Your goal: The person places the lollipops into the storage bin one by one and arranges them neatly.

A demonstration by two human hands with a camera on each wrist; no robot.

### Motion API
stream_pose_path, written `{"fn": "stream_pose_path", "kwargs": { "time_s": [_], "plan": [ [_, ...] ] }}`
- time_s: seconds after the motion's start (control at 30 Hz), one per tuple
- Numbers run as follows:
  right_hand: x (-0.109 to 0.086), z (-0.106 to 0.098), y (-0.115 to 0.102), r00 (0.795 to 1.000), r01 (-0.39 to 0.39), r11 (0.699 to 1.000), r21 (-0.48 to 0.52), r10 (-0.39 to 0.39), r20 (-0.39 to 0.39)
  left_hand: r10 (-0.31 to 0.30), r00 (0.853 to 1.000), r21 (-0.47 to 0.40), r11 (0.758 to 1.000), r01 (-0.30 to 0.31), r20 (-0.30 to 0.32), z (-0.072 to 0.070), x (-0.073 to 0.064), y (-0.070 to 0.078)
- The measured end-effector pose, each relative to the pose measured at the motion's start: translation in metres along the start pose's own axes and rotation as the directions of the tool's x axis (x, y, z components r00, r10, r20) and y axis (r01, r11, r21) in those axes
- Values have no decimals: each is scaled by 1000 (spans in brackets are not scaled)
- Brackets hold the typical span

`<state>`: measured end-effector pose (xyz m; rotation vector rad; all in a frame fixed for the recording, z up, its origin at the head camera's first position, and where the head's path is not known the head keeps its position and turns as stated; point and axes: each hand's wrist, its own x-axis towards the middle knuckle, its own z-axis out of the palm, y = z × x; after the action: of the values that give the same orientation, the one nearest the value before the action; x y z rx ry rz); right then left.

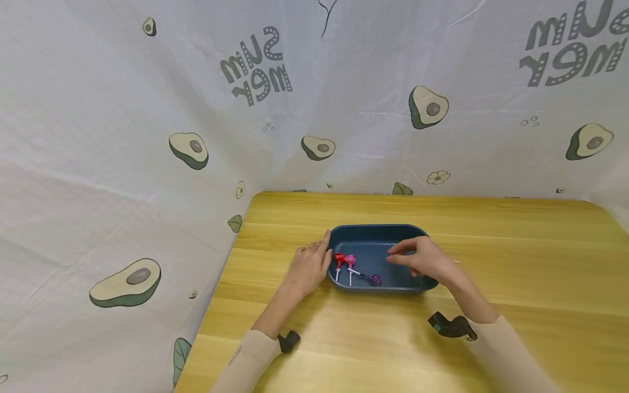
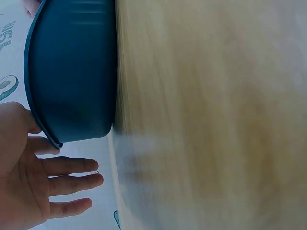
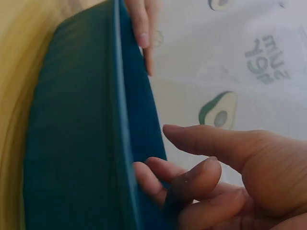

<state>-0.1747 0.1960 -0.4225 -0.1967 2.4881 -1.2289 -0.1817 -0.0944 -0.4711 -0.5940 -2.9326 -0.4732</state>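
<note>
A dark blue oval tray (image 1: 383,289) sits on the wooden table. Inside, toward its left end, lie a red lollipop (image 1: 339,258), a pink lollipop (image 1: 350,260) and a purple lollipop (image 1: 375,280), all with white sticks. My left hand (image 1: 308,266) touches the tray's left end. In the left wrist view its thumb and forefinger meet the rim while the other fingers (image 2: 72,184) extend straight. Over the tray's right part hovers my right hand (image 1: 421,256). Its thumb and forefinger stand apart in the right wrist view, with nothing visible between them, and the other fingers bend loosely.
A thin white stick (image 1: 457,261) shows on the table just right of my right wrist; its other end is hidden. Behind and to the left of the wooden table (image 1: 530,273) hangs a pale cloth (image 1: 363,65) printed with avocados.
</note>
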Motion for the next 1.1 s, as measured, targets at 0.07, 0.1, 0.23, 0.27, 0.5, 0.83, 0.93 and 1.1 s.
{"fn": "stream_pose_path", "kwargs": {
  "time_s": [0.07, 0.1, 0.23, 0.27, 0.5, 0.83, 0.93, 1.1],
  "plan": [
    [2, 8, -3, 1000, 21, 999, -47, -21, 15, -2, 1000, 2, 1000, 2, 3, 0, -1, 0],
    [4, 12, -4, 999, 31, 997, -72, -29, 20, -1, 1000, 6, 1000, 1, 1, 0, -1, 0],
    [7, 25, -8, 998, 63, 987, -144, -59, 38, -2, 1000, 9, 1000, 2, 1, -1, -2, 1],
    [8, 28, -9, 997, 65, 985, -161, -60, 41, -2, 1000, 6, 1000, 2, 0, -1, -2, 0],
    [10, 41, -12, 998, 70, 955, -290, -66, 23, -8, 1000, -16, 1000, 8, 2, 1, -1, -1],
    [14, 44, -12, 997, 68, 935, -348, -78, -12, 3, 1000, -16, 1000, -3, -8, 2, 0, -1],
    [14, 38, -11, 991, 123, 929, -348, -136, -14, 3, 1000, -15, 1000, -4, -10, 2, 1, -1],
    [17, 28, -10, 986, 144, 923, -356, -164, -26, -14, 1000, -27, 1000, 15, 11, 1, 1, -1]
  ]
}}
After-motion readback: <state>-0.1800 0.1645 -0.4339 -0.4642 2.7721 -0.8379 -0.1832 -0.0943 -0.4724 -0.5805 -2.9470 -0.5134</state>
